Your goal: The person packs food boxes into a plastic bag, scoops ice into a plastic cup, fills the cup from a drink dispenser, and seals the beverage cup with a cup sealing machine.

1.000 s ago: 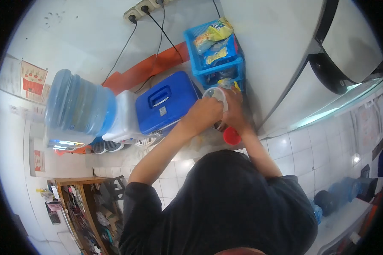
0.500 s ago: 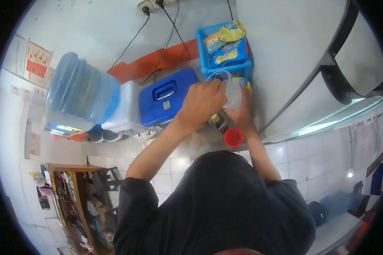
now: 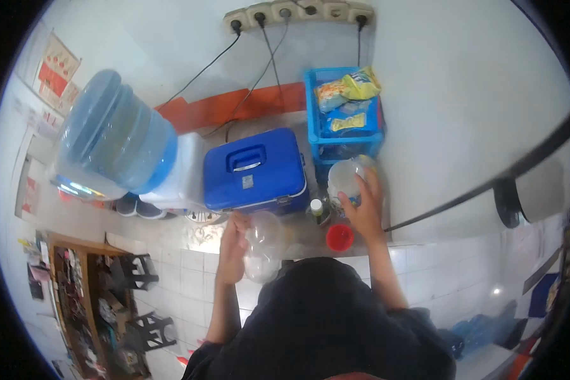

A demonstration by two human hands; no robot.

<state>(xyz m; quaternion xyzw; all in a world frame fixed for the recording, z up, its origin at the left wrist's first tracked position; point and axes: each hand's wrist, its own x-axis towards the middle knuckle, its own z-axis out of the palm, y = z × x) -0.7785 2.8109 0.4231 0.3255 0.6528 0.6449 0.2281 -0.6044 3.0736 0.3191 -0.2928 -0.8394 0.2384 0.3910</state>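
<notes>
Fingers of the left hand (image 3: pixel 232 250) are bent against the side of the clear cup (image 3: pixel 264 247) and hold it off the counter (image 3: pixel 309 248), just in front of the cooler (image 3: pixel 253 171). Fingers of the right hand (image 3: pixel 365 209) are partly spread at the near side of the clear tub (image 3: pixel 342 174), which is below the basket (image 3: pixel 345 135). Whether they grip the tub or only rest on it cannot be told.

Drop risk: the clear cup is held from one side, near the counter's front edge. If the fingers slacken, or squeeze hard enough to buckle a wall that looks thin, the cup could fall to the floor (image 3: pixel 193 272).

Tip risk: the bottle (image 3: pixel 318 214) is upright just left of the right hand, and the red cup (image 3: pixel 339 237) is near the front edge. A low sweep of the right forearm, or a sideways pull on the tub, could knock either one over.

Pose: the left forearm points forward, the wrist looks nearly straight, and the fingertips reach the cooler's front. The right forearm extends forward and leans slightly inward, with the hand beyond the red cup. Blur hides the left fingertips' exact contact.
</notes>
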